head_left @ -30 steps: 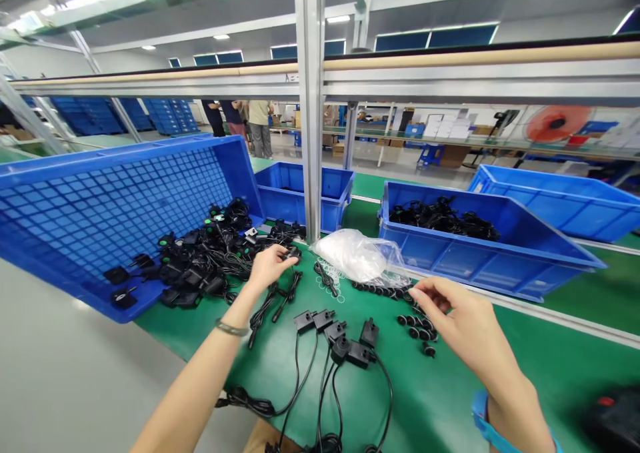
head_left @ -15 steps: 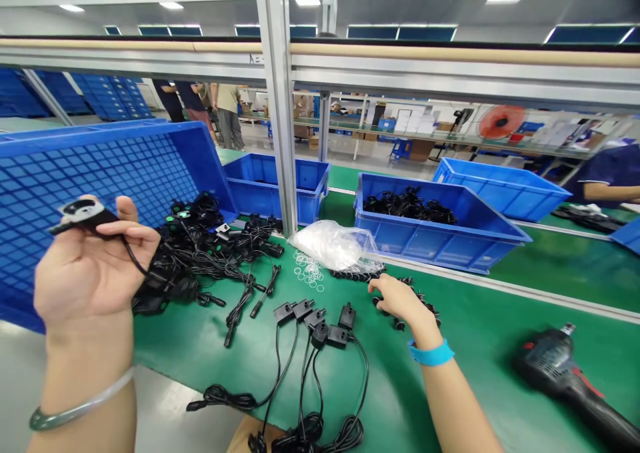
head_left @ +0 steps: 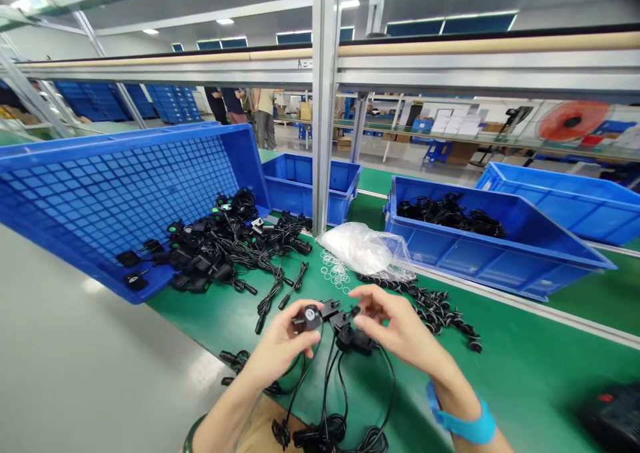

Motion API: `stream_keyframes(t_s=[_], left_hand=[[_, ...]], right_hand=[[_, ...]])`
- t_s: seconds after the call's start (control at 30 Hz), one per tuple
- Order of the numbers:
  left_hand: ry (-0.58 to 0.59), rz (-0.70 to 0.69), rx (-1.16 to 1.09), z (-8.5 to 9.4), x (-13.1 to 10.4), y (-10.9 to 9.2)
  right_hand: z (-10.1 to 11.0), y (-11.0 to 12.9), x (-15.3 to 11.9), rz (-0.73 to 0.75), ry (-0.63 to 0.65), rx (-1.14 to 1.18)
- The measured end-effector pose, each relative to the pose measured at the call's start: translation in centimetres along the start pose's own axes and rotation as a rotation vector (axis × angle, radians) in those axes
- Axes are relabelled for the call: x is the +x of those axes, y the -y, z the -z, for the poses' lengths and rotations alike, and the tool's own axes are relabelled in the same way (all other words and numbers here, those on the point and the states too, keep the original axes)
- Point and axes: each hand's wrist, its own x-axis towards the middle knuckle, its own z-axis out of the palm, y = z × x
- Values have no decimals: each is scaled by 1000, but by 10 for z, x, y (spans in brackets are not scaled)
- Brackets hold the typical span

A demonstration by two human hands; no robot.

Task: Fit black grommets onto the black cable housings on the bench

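My left hand (head_left: pixel 287 339) grips a black cabled part (head_left: pixel 311 315), its round opening with a white centre facing up. Close beside it on the right, my right hand (head_left: pixel 393 323) pinches a small black piece (head_left: pixel 356 311) between thumb and fingers. Several black boxes with cables (head_left: pixel 345 333) lie under and between the hands on the green table (head_left: pixel 435 399). Behind them are thin clear rings (head_left: pixel 334 269) and a bag of white material (head_left: pixel 357 247). Small black fittings (head_left: pixel 443 309) lie in a cluster to the right of my right hand.
A tipped blue crate (head_left: pixel 125 173) with a heap of black cabled parts (head_left: pixel 220 246) stands at the left. Blue bins (head_left: pixel 480 253) line the back around a metal post (head_left: pixel 325 106). A dark power tool (head_left: pixel 613 413) lies at the right edge. People (head_left: pixel 263 116) stand far behind.
My left hand has brought the cabled part from the crate side to the middle. My right hand has come back from the small fittings with a small piece. The view has turned left.
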Motion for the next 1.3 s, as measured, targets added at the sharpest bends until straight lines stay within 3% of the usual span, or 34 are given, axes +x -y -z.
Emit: stream_keyframes(t_s=[0.07,0.27,0.6,0.73,0.93,1.1,1.2,1.3], left_hand=[[16,-50,111,-9,-3,9],[0,-102,280,-16,-10,17],[-37,-98,295,-14,-13,21],[-60,-117,350,-16,-14,22],[-150,-246,499,-16,-13,31],[-156,-254,500,-16,-13,32],[-158,-294,543,-17,-11,29],[-153,-329,647,-17,-3,28]], right_hand=[[-15,16,-5,72,17,58],[-30,26,-13,300,75,-264],[-33,20,-11,377,-56,-183],[-39,17,-9,422,-85,-256],[-50,16,-6,386,-310,-670],[-41,23,-7,292,-99,-593],[-44,21,-7,260,-56,-575],[-46,15,-2,97,6,-529]])
